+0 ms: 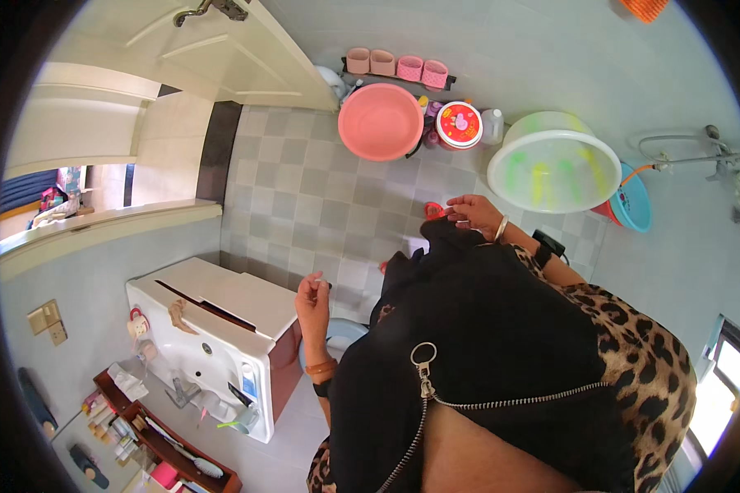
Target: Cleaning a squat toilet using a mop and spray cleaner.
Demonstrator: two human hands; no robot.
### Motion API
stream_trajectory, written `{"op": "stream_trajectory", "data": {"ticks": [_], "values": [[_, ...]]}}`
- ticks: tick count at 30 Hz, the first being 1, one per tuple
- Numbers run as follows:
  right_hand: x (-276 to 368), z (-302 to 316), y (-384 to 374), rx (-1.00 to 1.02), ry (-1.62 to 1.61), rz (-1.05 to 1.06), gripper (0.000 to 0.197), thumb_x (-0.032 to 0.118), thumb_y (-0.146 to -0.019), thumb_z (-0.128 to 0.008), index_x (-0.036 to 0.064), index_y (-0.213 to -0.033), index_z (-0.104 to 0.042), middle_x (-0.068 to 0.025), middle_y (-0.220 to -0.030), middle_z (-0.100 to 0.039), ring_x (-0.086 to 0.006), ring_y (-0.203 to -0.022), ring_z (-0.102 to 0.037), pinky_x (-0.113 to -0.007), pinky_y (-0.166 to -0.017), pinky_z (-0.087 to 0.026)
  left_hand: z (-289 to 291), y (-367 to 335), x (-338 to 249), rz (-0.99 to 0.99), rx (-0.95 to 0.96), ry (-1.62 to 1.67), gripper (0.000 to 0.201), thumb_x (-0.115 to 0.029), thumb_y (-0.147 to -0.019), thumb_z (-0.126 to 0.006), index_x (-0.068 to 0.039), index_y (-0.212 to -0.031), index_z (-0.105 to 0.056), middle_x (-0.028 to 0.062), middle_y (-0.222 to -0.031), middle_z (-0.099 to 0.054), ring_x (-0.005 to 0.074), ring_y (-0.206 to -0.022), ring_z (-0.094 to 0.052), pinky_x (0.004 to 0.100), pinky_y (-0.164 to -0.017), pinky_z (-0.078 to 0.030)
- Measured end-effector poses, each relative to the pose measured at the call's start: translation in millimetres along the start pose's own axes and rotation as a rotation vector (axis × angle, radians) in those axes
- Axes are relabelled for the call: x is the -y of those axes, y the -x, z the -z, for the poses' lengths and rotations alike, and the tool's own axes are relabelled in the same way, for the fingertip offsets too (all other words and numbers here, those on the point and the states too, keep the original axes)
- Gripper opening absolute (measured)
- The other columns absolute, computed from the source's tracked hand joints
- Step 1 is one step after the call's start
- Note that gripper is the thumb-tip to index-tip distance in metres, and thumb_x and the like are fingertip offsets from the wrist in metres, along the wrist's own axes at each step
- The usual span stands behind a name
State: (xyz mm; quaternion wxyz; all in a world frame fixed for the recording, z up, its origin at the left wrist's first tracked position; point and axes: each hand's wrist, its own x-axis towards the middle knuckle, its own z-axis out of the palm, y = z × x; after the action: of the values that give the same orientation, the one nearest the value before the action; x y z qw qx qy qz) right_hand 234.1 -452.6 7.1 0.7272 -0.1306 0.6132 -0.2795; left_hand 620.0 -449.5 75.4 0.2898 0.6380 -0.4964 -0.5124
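Note:
My left hand (312, 306) is raised between the washbasin (191, 349) and my body, its fingers curled together. A small pale and dark bit shows at the fingertips, too small to name. My right hand (475, 215) hangs by my black trousers (448, 236), fingers loosely stretched with the thumb apart, and nothing shows in it. A bracelet and a dark band circle each wrist. Beneath me, part of a red slipper (433, 211) shows on the tiled floor.
A pink basin (381, 122), a red-lidded bucket (460, 125) and a large white tub (554, 168) line the far wall. A blue basin (631, 197) leans at the right. An open white door (197, 49) stands at the far left. Toiletries fill a wooden shelf (168, 444).

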Motion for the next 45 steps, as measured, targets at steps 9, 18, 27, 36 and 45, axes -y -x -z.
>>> {"op": "stream_trajectory", "data": {"ticks": [9,18,27,36,45], "values": [[49,12,-7,0.002,-0.027,0.251,0.028,0.018,-0.087,-0.052,0.0045,-0.112,-0.052,-0.0051,-0.102,-0.059,-0.0124,-0.092,-0.057,-0.03,-0.078,-0.047,-3,8,-1,0.073,0.01,-0.008,0.016,-0.006,-0.085,-0.053,-0.001,-0.1,-0.055,0.0004,-0.079,-0.054,0.0066,-0.069,-0.05,0.0192,-0.062,-0.041],[-49,97,67,-0.641,-0.48,0.407,0.019,0.02,-0.086,-0.054,0.0072,-0.1,-0.059,-0.0042,-0.094,-0.063,-0.012,-0.085,-0.059,-0.027,-0.073,-0.047,-78,-117,-49,-0.138,0.461,-0.305,0.018,-0.009,-0.083,-0.054,-0.001,-0.098,-0.057,0.001,-0.073,-0.055,0.0066,-0.064,-0.048,0.0205,-0.059,-0.04],[-285,31,164,-0.986,-1.146,0.355,0.013,0.016,-0.087,-0.052,0.0072,-0.094,-0.058,-0.0051,-0.079,-0.064,-0.0124,-0.066,-0.06,-0.025,-0.058,-0.05,-152,-127,-63,-0.396,0.941,-0.451,0.022,-0.011,-0.084,-0.054,0.004,-0.1,-0.056,0.0021,-0.074,-0.054,0.0095,-0.068,-0.047,0.024,-0.064,-0.041],[-292,47,235,-1.166,-1.45,0.705,0.018,0.02,-0.089,-0.048,0.0079,-0.101,-0.054,-0.0061,-0.098,-0.063,-0.0149,-0.085,-0.061,-0.027,-0.07,-0.051,-326,-74,-83,-0.514,1.346,-0.448,0.02,-0.008,-0.082,-0.056,0.001,-0.099,-0.057,-0.0006,-0.069,-0.053,0.0048,-0.062,-0.047,0.0196,-0.057,-0.039],[-321,32,240,-1.383,-1.64,0.698,0.012,0.017,-0.086,-0.051,0.007,-0.092,-0.055,-0.0064,-0.089,-0.064,-0.0143,-0.077,-0.062,-0.027,-0.064,-0.052,-461,-49,-106,-0.651,1.64,-0.493,0.019,-0.008,-0.081,-0.058,-0.005,-0.099,-0.059,0.0008,-0.068,-0.055,0.0062,-0.062,-0.049,0.0201,-0.057,-0.041]]}}
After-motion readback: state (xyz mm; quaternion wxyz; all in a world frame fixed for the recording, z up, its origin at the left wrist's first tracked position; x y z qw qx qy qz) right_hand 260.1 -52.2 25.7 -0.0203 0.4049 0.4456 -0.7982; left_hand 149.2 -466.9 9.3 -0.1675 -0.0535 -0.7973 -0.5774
